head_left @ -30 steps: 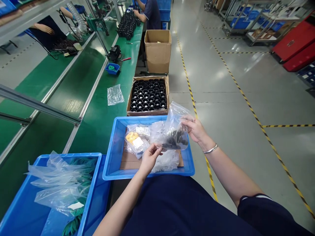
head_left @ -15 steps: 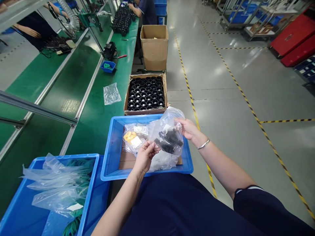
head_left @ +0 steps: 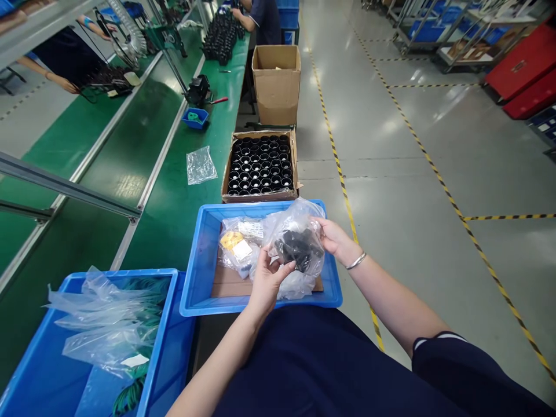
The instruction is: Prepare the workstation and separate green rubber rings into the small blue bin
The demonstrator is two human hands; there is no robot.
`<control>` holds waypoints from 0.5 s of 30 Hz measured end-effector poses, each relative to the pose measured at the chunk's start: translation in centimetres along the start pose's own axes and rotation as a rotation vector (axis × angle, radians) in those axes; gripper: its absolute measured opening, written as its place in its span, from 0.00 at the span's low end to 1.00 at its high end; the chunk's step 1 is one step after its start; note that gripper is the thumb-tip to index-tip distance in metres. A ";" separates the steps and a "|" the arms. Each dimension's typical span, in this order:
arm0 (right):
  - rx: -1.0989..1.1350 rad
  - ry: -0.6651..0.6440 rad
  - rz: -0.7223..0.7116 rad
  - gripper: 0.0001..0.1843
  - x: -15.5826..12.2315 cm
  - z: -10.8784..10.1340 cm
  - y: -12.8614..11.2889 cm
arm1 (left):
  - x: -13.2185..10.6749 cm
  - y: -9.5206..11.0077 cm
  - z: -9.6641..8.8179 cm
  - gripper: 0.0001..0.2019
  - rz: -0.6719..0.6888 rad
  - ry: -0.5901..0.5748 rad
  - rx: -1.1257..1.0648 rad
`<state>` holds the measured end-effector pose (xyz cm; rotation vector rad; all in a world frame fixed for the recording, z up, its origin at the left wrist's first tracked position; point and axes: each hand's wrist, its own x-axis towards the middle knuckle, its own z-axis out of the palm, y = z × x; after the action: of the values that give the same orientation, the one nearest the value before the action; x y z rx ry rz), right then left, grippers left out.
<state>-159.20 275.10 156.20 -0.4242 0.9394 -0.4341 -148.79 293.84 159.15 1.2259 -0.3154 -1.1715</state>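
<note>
Between my two hands is a clear plastic bag point(head_left: 297, 246) with black parts inside; their exact kind is blurred by the film. My left hand point(head_left: 268, 279) grips its lower left side, thumb across the front. At the upper right, my right hand point(head_left: 333, 238) holds the bag's edge, its fingertips partly behind the plastic. The bag is held over a blue bin point(head_left: 197, 260) lined with cardboard. Inside that bin, to the left, lies another clear bag with yellow parts point(head_left: 232, 238) and a white label. More crumpled plastic shows below the held bag.
Beyond the bin stands a carton of black cups point(head_left: 260, 165), with a taller cardboard box point(head_left: 276, 87) behind. A second blue bin point(head_left: 163, 324) at lower left holds green cords and plastic bags. An empty clear bag point(head_left: 201, 165) lies on the green bench point(head_left: 174, 214). Co-workers sit farther off.
My left hand has moved slightly right and closed further around the bag. The bag has become more bunched, its black parts gathered together. A co-worker's hand at upper left has shifted.
</note>
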 end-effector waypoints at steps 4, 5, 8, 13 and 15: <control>-0.023 0.010 -0.015 0.09 -0.7 0.2 -0.1 | -0.2 -0.1 0.1 0.29 0.032 0.026 0.059; -0.032 0.013 -0.020 0.09 -0.9 0.2 -0.2 | -0.2 -0.1 0.1 0.29 0.034 0.026 0.061; -0.058 0.023 -0.038 0.06 -1.2 0.0 -0.2 | -0.3 0.1 0.1 0.29 0.030 0.021 0.067; -0.094 0.017 -0.052 0.05 -1.3 -0.7 -0.2 | -0.4 0.5 0.2 0.29 0.010 0.024 0.064; -0.105 0.013 -0.058 0.05 -1.3 -0.9 -0.2 | -0.5 0.7 0.3 0.29 0.003 0.032 0.061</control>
<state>-160.67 275.49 156.71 -0.5452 0.9666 -0.4418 -148.87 294.01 160.08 1.2958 -0.3308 -1.1460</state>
